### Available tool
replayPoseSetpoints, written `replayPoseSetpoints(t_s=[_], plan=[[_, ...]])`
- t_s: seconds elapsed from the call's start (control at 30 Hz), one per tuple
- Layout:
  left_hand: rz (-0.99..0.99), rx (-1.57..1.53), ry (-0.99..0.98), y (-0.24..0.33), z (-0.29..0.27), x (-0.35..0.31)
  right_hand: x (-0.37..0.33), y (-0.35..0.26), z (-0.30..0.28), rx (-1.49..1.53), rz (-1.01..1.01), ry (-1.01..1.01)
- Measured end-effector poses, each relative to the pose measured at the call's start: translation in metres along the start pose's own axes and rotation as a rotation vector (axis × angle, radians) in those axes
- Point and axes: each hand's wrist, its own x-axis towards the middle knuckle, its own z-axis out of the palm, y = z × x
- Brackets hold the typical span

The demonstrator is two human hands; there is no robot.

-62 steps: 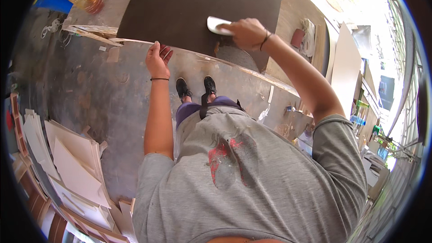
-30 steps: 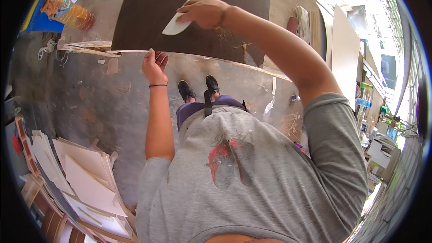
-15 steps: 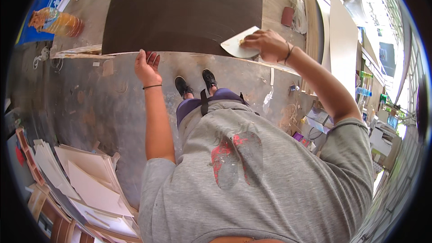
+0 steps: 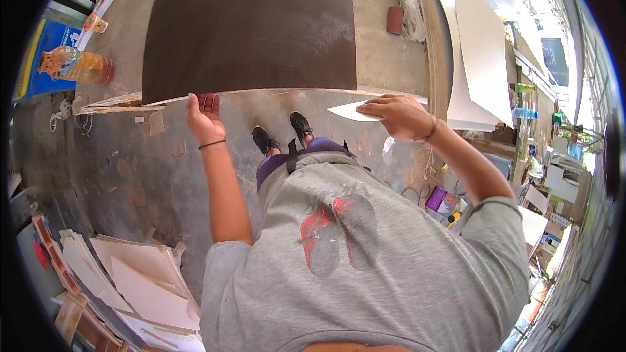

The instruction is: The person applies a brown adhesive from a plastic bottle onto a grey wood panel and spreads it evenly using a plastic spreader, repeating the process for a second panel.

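A dark brown sheet [image 4: 251, 26] lies flat on the workbench, with some shinier streaks on its right half. My left hand [image 4: 206, 120] is palm up at the near edge of the sheet, its fingers apart and nothing in it; whether the fingertips touch the edge I cannot tell. My right hand [image 4: 405, 117] grips a thin white spreader [image 4: 352, 111], a flat piece with a pointed left end. It is held off the sheet, just in front of the bench edge and beyond the sheet's near right corner.
On the bench's left stands a bottle of orange liquid [image 4: 81, 66] near a small cup [image 4: 96, 24]. To the right lie a red-brown roll [image 4: 394, 20], a white cord bundle [image 4: 409, 13] and large white panels [image 4: 482, 52]. Board offcuts [image 4: 147, 280] lean at lower left.
My right hand has lifted the spreader off the sheet's near right corner and drawn it back toward me, past the bench edge. My left hand stays by the near edge. The view has shifted.
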Motion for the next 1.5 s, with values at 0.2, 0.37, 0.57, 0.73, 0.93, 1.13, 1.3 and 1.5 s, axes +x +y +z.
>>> replayPoseSetpoints(t_s=[0.2, 0.37, 0.57, 0.73, 0.93, 1.13, 1.3, 1.5], plan=[[0.013, -0.143, -0.099, 0.014, 0.020, -0.028, -0.013, -0.012, -0.048, 0.778, 0.022, 0.506], [0.029, -0.166, -0.122, 0.027, 0.046, -0.049, -0.015, 0.017, -0.034, 1.404, -0.052, 0.880], [-0.070, -0.458, -0.633, 0.036, 0.077, -0.046, -0.021, 0.025, -0.056, 1.837, -0.268, 1.062], [0.022, -0.461, -0.636, 0.033, 0.099, -0.032, -0.027, 0.041, -0.059, 1.808, -0.245, 1.166], [0.148, -0.410, -0.691, 0.074, 0.109, -0.045, -0.041, 0.077, -0.061, 1.882, -0.338, 1.173], [0.364, -0.425, -0.688, 0.153, 0.091, -0.109, -0.036, 0.111, -0.071, 1.896, -0.372, 1.222], [0.600, -0.344, -0.767, 0.201, 0.034, -0.193, 0.001, 0.110, -0.082, 1.977, -0.418, 1.044], [0.947, -0.330, -0.620, 0.217, -0.063, -0.292, 0.055, 0.088, -0.075, 2.082, -0.483, 0.689]])
